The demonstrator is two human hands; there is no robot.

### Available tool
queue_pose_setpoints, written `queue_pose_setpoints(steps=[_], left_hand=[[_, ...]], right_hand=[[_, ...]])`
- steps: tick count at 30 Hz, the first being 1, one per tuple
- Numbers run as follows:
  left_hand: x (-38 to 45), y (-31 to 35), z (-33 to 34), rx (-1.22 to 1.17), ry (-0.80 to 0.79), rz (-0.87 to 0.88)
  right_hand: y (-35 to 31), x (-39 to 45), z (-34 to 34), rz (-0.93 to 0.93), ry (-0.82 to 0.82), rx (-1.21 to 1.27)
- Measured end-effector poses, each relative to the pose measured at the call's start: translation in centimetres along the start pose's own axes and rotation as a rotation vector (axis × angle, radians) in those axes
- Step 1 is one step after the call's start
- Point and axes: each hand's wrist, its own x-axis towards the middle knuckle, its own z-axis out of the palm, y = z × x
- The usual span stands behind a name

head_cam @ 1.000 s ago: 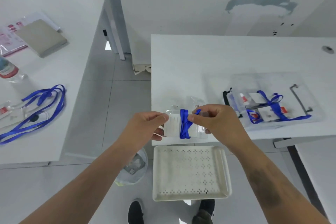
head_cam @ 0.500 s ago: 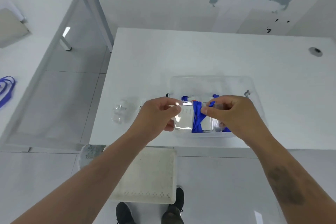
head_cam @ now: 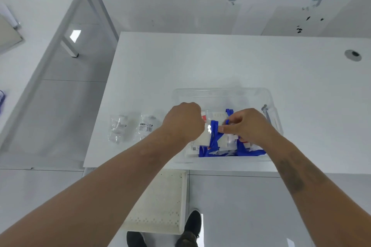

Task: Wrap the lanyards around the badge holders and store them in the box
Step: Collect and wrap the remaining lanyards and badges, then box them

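Nearest the camera, two dark shoes (head_cam: 191, 226) are standing on the pale floor, and a white perforated tray (head_cam: 160, 204) is sitting just in front of them, partly tucked under the edge of the tabletop (head_cam: 220, 62). Both bare forearms are reaching forward over that edge. The left hand (head_cam: 183, 121) is curling its fingers around the left end of a clear badge holder (head_cam: 208, 136), its grip closing on the plastic. The right hand (head_cam: 249, 126) is pinching the right end of the same holder, fingertips pressing on the blue lanyard (head_cam: 214, 130) that is banding its middle. The wrapped holder is hanging between the two hands, inside the open top of the clear plastic box (head_cam: 220, 94), above other blue-wrapped holders (head_cam: 241, 151) lying on the box floor. To the left of the box, two small clear plastic packets (head_cam: 132, 127) are lying on the tabletop, near each other. Farther off, a round grey grommet (head_cam: 353, 55) is sitting at the tabletop's right rear.
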Motion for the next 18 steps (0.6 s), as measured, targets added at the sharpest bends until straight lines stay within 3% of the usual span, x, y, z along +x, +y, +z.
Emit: queue_pose_setpoints(steps=[4,7,13,15,18], left_hand=[[0.2,0.4,0.2,0.157,-0.013,-0.023],[0.3,0.4,0.6,0.144,0.005,-0.018],[-1.3,0.1,-0.3,-0.326,0.15,-0.011],[-1.8,-0.3,-0.7,-0.599,0.206,-0.028],[-2.4,-1.2,-1.0,-0.829,0.294,-0.061]], right_hand=[[-0.1,2.0,1.4,-0.007,-0.086,-0.168],[-0.2,2.6,2.4,-0.025,-0.151,-0.358],[-2.0,2.1,3.6,-0.119,-0.176,-0.645],[-2.1,1.4,3.4,-0.122,-0.17,-0.641],[-1.4,-0.1,2.0,-0.114,-0.109,-0.549]])
